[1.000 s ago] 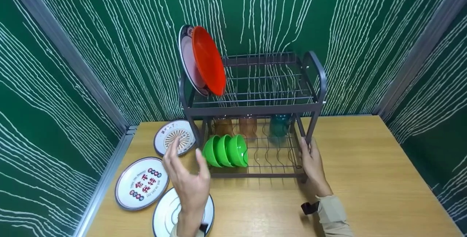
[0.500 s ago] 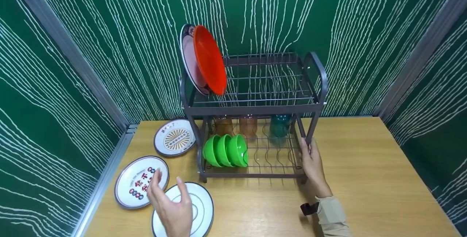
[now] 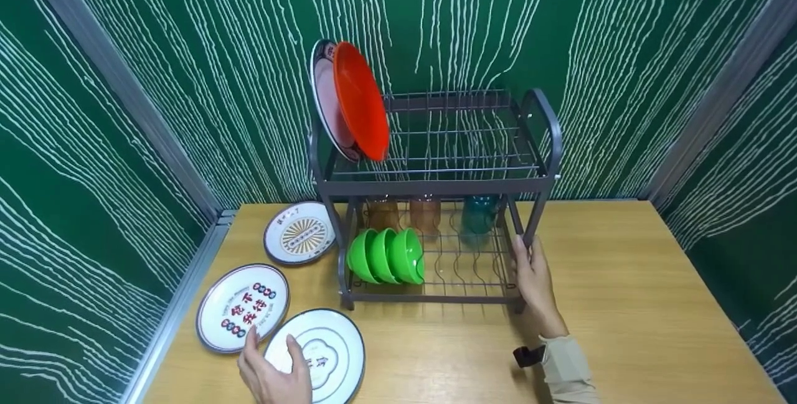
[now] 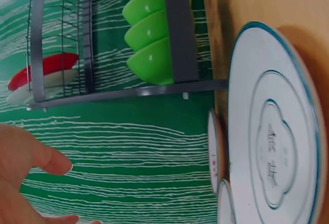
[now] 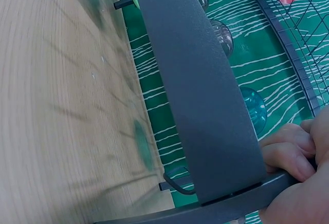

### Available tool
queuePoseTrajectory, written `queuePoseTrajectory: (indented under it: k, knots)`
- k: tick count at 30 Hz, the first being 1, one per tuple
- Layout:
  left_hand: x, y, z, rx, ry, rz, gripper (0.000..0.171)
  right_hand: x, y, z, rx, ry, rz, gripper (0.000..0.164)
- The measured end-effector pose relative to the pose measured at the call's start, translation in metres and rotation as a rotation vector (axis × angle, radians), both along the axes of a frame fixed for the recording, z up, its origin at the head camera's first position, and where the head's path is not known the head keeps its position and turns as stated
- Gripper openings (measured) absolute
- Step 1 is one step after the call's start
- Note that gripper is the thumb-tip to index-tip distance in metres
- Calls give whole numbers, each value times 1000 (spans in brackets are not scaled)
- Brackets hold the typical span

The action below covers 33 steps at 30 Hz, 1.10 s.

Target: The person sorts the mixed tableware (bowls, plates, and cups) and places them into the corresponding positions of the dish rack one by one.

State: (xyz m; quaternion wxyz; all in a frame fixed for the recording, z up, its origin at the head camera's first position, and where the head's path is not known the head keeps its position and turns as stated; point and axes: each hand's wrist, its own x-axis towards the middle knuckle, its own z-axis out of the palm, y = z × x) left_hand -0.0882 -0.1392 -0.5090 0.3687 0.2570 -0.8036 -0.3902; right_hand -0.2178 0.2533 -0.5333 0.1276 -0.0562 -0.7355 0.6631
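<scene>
My left hand (image 3: 277, 376) hovers over the left edge of a white, blue-rimmed plate (image 3: 342, 345) on the table. Its thumb and fingers are spread and hold nothing; the left wrist view shows a gap between hand and plate. At the right side, my right hand (image 3: 534, 282) grips the lower front post of a dark two-tier dish rack (image 3: 429, 188); its curled fingers (image 5: 288, 149) show in the right wrist view. A plate with red lettering (image 3: 215, 314) lies left of the near plate, and a plate with a sunburst pattern (image 3: 302, 236) lies behind.
An orange-red plate (image 3: 362, 102) and a white plate (image 3: 319, 83) stand upright on the upper tier's left. Several green bowls (image 3: 408, 258) lean on the lower tier, with amber glasses (image 3: 425, 214) and a teal glass (image 3: 479, 214) behind. Green walls (image 3: 622, 80) enclose the table.
My left hand has moved down and left, from in front of the rack to the near plate's left edge. My right hand keeps its grip on the post.
</scene>
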Motion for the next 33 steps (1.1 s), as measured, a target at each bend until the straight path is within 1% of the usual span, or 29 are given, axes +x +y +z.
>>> queuePoseTrajectory:
  k: [4, 6, 10, 13, 17, 19, 21, 24, 28, 31, 33]
  knots:
    - [2, -6, -11, 22, 11, 14, 61, -4, 1, -10, 29, 10, -12, 38]
    - [3, -8, -15, 36, -1, 19, 61, -5, 0, -12, 31, 18, -20, 39]
    - [3, -11, -23, 66, -87, 30, 62, -5, 0, -12, 4, 4, -26, 42]
    - [3, -13, -28, 97, -155, 24, 63, -3, 1, -9, -3, -8, -22, 41]
    - [3, -16, -33, 133, -271, 26, 66, 2, -1, 2, -19, 23, -2, 35]
    - [3, -17, -36, 141, -317, 26, 67, 5, -3, 9, -18, 37, 10, 33]
    - [4, -19, -39, 151, -342, 30, 69, 8, -6, 15, -7, 33, 13, 32]
    - [6, -20, -46, 171, -370, 39, 73, 11, -8, 17, 11, 18, 5, 32]
    - [6, -23, -54, 217, -446, 62, 80, 4, -3, 0, 18, 1, -12, 41]
    - [4, -25, -59, 246, -512, 58, 82, -4, 2, -10, 17, -24, -1, 47]
    - [3, -27, -61, 253, -547, 50, 83, -5, 4, -8, 10, -29, 7, 45]
